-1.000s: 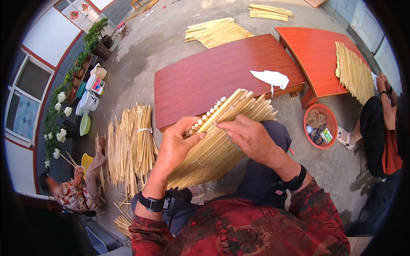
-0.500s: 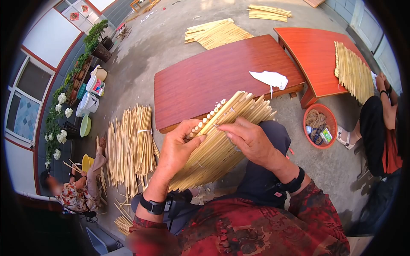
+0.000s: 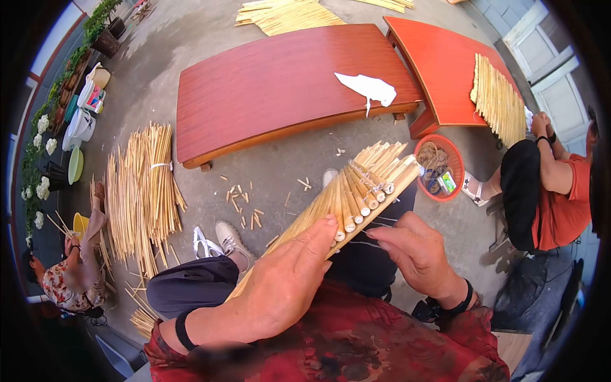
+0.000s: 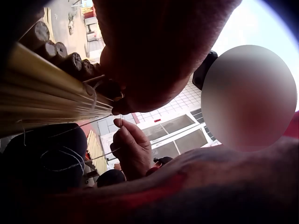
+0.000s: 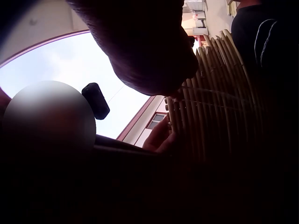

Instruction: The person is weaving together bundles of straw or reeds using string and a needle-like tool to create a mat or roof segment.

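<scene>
My left hand point(image 3: 289, 280) grips a mat of straw-coloured stalks point(image 3: 375, 159), its fingers lying over the cut round ends along one edge. A long stalk lies along that edge, and the mat slants across my lap, partly hidden under the hand. Just off the edge, my right hand point(image 3: 417, 251) has thumb and forefinger pinched together on a white thread point(image 4: 100, 157). The thread trails in a loop over my dark trouser knee in the left wrist view. In the right wrist view, stitched thread rows point(image 5: 217, 95) cross the stalks.
A dark red low table point(image 3: 280, 83) stands ahead, with white paper point(image 3: 366, 89) on it. An orange table point(image 3: 445, 70) bears another stalk mat point(image 3: 496, 99). Near it is a red basket point(image 3: 439, 143). Tied stalks point(image 3: 143, 184) lie left. People sit at both sides.
The head view has tilted down and shifted right. The mat has turned so its edge faces me. My right hand has drawn away from the stalks; my left hand has moved over the edge.
</scene>
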`<state>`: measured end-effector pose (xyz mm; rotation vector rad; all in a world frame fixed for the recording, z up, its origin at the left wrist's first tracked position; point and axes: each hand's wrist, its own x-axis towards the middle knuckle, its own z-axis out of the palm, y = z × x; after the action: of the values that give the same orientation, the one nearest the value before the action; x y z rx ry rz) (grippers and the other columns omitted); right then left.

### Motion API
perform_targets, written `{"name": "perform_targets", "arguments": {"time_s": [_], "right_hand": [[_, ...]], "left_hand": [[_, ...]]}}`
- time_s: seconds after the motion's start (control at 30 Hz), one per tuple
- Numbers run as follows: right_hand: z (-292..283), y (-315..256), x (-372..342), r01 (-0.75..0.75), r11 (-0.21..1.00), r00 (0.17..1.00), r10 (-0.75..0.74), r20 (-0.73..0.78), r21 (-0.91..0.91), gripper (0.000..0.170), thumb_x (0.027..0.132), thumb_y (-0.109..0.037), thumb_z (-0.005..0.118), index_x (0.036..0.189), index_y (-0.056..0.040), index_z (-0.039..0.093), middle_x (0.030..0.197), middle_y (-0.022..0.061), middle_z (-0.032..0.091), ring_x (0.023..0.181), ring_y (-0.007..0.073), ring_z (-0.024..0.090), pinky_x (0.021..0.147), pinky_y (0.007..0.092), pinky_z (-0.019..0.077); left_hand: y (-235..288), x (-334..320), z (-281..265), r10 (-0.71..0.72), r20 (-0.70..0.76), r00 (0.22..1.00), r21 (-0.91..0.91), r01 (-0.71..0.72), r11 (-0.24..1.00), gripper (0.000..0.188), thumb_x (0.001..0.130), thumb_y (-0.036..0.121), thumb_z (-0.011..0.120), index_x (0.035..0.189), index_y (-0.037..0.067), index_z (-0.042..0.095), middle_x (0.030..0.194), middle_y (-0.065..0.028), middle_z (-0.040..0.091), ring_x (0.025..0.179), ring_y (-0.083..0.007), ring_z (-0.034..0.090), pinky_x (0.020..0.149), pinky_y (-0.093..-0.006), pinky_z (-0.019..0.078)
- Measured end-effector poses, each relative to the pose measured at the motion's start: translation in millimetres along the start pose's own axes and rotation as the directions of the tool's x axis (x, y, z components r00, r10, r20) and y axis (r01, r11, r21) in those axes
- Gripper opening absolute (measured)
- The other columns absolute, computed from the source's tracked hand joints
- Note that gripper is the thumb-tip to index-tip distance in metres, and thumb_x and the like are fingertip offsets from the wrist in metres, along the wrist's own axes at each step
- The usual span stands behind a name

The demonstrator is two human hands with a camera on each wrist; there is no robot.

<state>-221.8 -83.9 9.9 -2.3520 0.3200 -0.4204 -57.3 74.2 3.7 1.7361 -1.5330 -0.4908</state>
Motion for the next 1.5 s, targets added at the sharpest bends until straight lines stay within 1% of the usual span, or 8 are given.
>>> {"name": "perform_targets", "arguments": {"time_s": [0.17,0.4,0.57,0.73,0.83,0.97,1.03,1.5], "right_hand": [[-16.7,-4.9,-13.7,-0.074,0.992,0.997,0.077,0.019,-0.105,0.032,0.073,0.004,0.068,0.102,-0.0059,0.064,0.068,0.0066,0.048,0.058,0.019,0.051,0.05,0.0291,0.0414],[-18.6,-4.6,14.5,-0.062,0.988,0.998,0.064,0.01,-0.144,0.029,0.074,0.004,0.067,0.101,-0.0056,0.063,0.07,0.0081,0.048,0.058,0.021,0.051,0.05,0.0308,0.0409],[-3.9,12.8,38.5,-0.03,0.999,0.999,0.03,-0.029,-0.015,0.021,0.079,-0.001,0.064,0.1,-0.007,0.063,0.073,0.009,0.048,0.063,0.0235,0.053,0.056,0.0322,0.0426],[16.0,21.7,59.1,0.013,0.999,0.993,-0.007,-0.117,0.05,0.018,0.082,-0.005,0.062,0.099,-0.0065,0.062,0.074,0.0104,0.048,0.065,0.0263,0.054,0.057,0.0346,0.0435],[21.1,28.4,68.3,0.07,0.997,0.987,-0.063,-0.148,0.042,0.018,0.081,-0.005,0.062,0.098,-0.0057,0.062,0.076,0.0112,0.05,0.067,0.0276,0.056,0.058,0.0355,0.0445],[27.6,35.6,73.3,0.096,0.99,0.985,-0.08,-0.151,0.099,0.018,0.08,-0.005,0.062,0.098,-0.0057,0.062,0.077,0.0119,0.051,0.069,0.029,0.057,0.059,0.0364,0.0458],[31.9,38.0,75.1,0.1,0.988,0.985,-0.081,-0.154,0.12,0.018,0.08,-0.005,0.062,0.098,-0.006,0.062,0.078,0.0118,0.052,0.069,0.0292,0.057,0.059,0.0364,0.0461],[60.3,50.3,97.6,0.184,0.961,0.951,-0.121,-0.284,0.207,0.028,0.081,-0.001,0.06,0.108,-0.0077,0.061,0.074,0.0102,0.048,0.065,0.025,0.056,0.057,0.0337,0.0446]], "left_hand": [[-6.7,10.6,8.7,0.128,0.02,0.992,-0.126,-0.125,0.984,0.07,0.063,-0.005,0.072,0.126,-0.003,0.042,0.121,-0.0204,0.054,0.104,-0.0353,0.057,0.086,-0.0372,0.0479],[-17.6,22.8,-0.8,0.078,0.027,0.997,-0.123,-0.074,0.99,0.065,0.066,-0.003,0.071,0.125,-0.002,0.044,0.119,-0.0186,0.055,0.103,-0.0346,0.057,0.086,-0.0375,0.0474],[-27.1,30.6,-18.4,-0.045,0.007,0.999,-0.059,0.046,0.997,0.053,0.076,-0.002,0.064,0.125,0.002,0.046,0.114,-0.0176,0.058,0.1,-0.0318,0.059,0.083,-0.0347,0.0482],[-43.4,38.0,-32.7,-0.028,-0.024,0.999,-0.034,0.027,0.999,0.05,0.078,0.0,0.062,0.125,0.003,0.046,0.107,-0.0192,0.059,0.091,-0.035,0.06,0.076,-0.0383,0.0488],[-48.9,42.0,-38.9,-0.155,-0.027,0.988,-0.032,0.154,0.988,0.046,0.08,-0.004,0.061,0.124,0.0,0.049,0.107,-0.0109,0.062,0.097,-0.0141,0.059,0.082,-0.0255,0.0461],[-59.1,45.2,-44.8,-0.207,-0.038,0.977,-0.13,0.201,0.971,0.047,0.08,-0.006,0.06,0.125,0.0,0.049,0.109,-0.0076,0.061,0.098,-0.0116,0.057,0.083,-0.0235,0.0455],[-61.3,46.7,-48.7,-0.288,-0.036,0.957,-0.174,0.278,0.945,0.045,0.08,0.0,0.061,0.124,0.004,0.05,0.109,-0.0129,0.062,0.099,-0.0184,0.061,0.084,-0.0287,0.0467],[-78.9,49.2,-57.6,-0.28,-0.056,0.958,-0.26,0.257,0.931,0.049,0.08,-0.007,0.061,0.126,0.003,0.05,0.115,-0.0059,0.058,0.104,-0.0107,0.054,0.087,-0.0238,0.0439]]}}
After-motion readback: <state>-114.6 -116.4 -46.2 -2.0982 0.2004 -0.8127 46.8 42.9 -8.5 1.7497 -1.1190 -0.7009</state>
